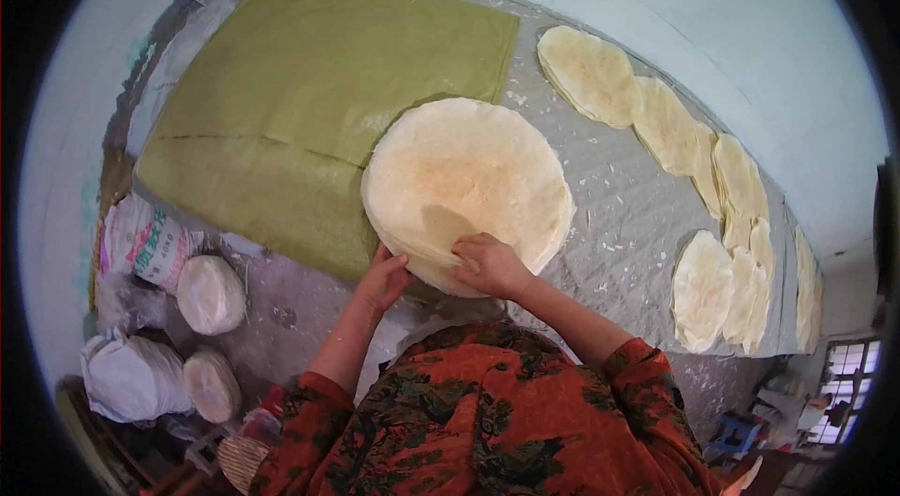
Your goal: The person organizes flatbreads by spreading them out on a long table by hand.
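A thick round stack of pale flatbreads (464,179) lies in front of me, its top lightly browned at the middle. It overlaps the right edge of an olive-green cloth (309,74). At the stack's near left rim is my left hand (384,278), the thumb along the edge; some of its fingers are hidden. My right hand (492,265) has its fingers curled at the near side of the top, with the thin edge of a flatbread layer between them. A shadow falls on the bread beside that hand.
Overlapping flatbreads (664,123) line the far right of the grey sheet (598,201), with another pile (703,292) nearer. Bread crumbs dot the sheet. On the left floor are wrapped round bundles (211,295), a printed sack (151,243) and a white bag (133,376). A blue stool (735,434) stands lower right.
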The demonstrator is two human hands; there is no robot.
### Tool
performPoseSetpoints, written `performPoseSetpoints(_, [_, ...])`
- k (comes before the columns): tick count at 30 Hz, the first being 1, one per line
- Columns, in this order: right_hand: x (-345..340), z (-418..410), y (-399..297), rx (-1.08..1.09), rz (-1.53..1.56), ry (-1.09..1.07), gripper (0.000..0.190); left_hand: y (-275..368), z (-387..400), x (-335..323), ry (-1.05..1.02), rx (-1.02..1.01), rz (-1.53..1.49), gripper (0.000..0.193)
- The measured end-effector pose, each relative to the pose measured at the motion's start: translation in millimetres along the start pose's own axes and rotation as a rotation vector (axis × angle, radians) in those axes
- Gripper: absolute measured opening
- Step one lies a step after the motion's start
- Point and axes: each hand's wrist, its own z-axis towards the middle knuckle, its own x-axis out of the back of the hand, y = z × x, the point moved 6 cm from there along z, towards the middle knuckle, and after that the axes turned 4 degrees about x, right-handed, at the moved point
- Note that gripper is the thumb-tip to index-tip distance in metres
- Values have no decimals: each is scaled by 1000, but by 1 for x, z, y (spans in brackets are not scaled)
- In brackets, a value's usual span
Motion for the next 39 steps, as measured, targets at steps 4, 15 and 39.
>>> performPoseSetpoints(4, [-1,0,10,-38,93,-15,30,0,2,-3,0,-17,-27,72])
performPoseSetpoints(15, [-5,1,25,-184,406,-154,30,-3,1,-4,21,-19,16,69])
performPoseSetpoints(39, [231,-4,130,-386,233,582,23,-18,16,28,218,-40,140,70])
